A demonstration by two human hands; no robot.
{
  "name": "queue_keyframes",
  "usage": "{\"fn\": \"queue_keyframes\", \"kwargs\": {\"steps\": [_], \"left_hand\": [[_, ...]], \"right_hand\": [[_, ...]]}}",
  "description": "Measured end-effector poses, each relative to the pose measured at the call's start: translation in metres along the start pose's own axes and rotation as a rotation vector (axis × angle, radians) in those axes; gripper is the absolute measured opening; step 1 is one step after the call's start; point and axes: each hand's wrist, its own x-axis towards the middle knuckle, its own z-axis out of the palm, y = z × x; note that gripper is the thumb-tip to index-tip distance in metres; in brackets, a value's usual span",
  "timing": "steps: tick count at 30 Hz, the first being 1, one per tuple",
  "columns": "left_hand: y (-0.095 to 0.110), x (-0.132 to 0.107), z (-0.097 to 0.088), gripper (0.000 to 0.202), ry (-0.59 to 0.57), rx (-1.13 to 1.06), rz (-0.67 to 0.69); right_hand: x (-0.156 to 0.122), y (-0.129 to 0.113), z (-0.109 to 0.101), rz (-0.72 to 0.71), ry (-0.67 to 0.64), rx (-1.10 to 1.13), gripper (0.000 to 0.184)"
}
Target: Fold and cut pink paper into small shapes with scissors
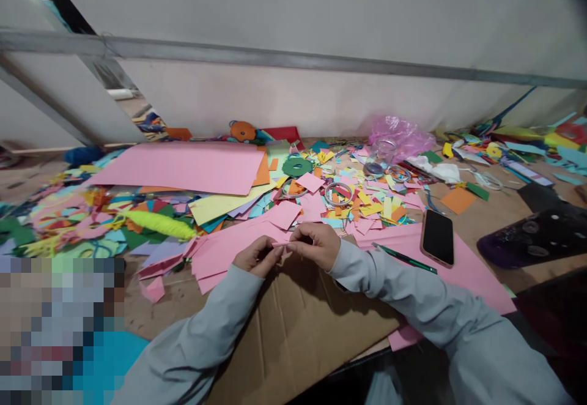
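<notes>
Both hands meet above the far edge of a brown cardboard sheet (298,331). My left hand (257,255) pinches one side of a small piece of pink paper (283,247), which looks folded. My right hand (316,246) pinches its other side, fingertips nearly touching those of the left. Most of the piece is hidden by the fingers. Pink paper sheets (220,258) lie just beyond and left of the hands. Under my right forearm rests another large pink sheet (477,270), carrying a green pen (403,258) and a phone (438,238) with a dark screen.
Colourful paper scraps (367,200) cover the table's middle, with tape rolls (338,194) and a glass jar (380,155) among them. A large pink sheet (183,166) and a yellow-green yarn bundle (160,224) lie left. A dark bottle-like object (527,240) lies right. A pale wall (298,93) stands behind.
</notes>
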Motion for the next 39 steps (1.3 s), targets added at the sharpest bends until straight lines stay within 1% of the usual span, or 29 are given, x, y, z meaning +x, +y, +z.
{"fn": "queue_keyframes", "kwargs": {"steps": [4,6,8,9,11,13,15,17,20,22,25,29,32,34,37,39], "left_hand": [[0.003,0.0,0.001,0.033,0.024,-0.11,-0.088],[0.002,0.001,0.0,0.033,-0.019,-0.157,-0.117],[-0.001,0.002,0.0,0.031,-0.054,-0.167,-0.095],[-0.002,0.003,0.0,0.029,-0.051,-0.152,-0.065],[-0.006,0.004,-0.001,0.027,-0.013,-0.074,0.0],[-0.01,0.005,-0.001,0.024,0.016,0.012,0.031],[-0.013,0.005,-0.001,0.022,0.006,0.03,0.024],[-0.014,0.005,-0.001,0.021,0.001,-0.034,0.008],[-0.013,0.005,-0.002,0.025,0.055,-0.163,-0.027],[-0.01,0.005,-0.002,0.03,0.083,-0.237,-0.069],[-0.005,0.004,0.0,0.035,0.058,-0.304,-0.118],[0.002,0.001,0.003,0.033,0.011,-0.279,-0.052],[0.006,-0.001,0.003,0.033,0.029,-0.28,-0.045],[0.008,-0.002,0.003,0.032,0.049,-0.28,-0.064],[0.009,-0.002,0.002,0.03,0.08,-0.277,-0.07],[0.007,-0.002,0.002,0.03,0.078,-0.296,-0.066]], "right_hand": [[0.001,0.0,0.001,0.065,-0.032,0.05,0.026],[0.002,-0.001,0.0,0.061,-0.051,0.01,0.025],[0.002,-0.001,-0.002,0.041,-0.063,-0.057,0.022],[0.002,-0.001,-0.003,0.03,-0.068,-0.093,0.02],[0.002,-0.002,-0.004,0.017,-0.074,-0.152,0.018],[0.001,-0.003,-0.005,0.022,-0.067,-0.169,0.018],[0.001,-0.004,-0.005,0.034,-0.033,-0.136,0.02],[0.001,-0.005,-0.004,0.044,0.003,-0.063,0.021],[0.001,-0.004,-0.002,0.061,-0.008,0.047,0.024],[0.002,-0.002,-0.001,0.039,-0.032,0.048,0.025],[0.002,0.001,0.0,-0.047,-0.02,-0.034,0.02],[0.001,0.0,-0.002,-0.137,-0.012,-0.132,0.015],[0.0,-0.003,-0.003,-0.19,-0.023,-0.213,0.011],[-0.001,-0.005,-0.003,-0.19,-0.015,-0.231,0.009],[-0.001,-0.005,-0.002,-0.138,0.014,-0.168,0.01],[-0.002,-0.004,-0.002,-0.123,0.029,-0.127,0.011]]}}
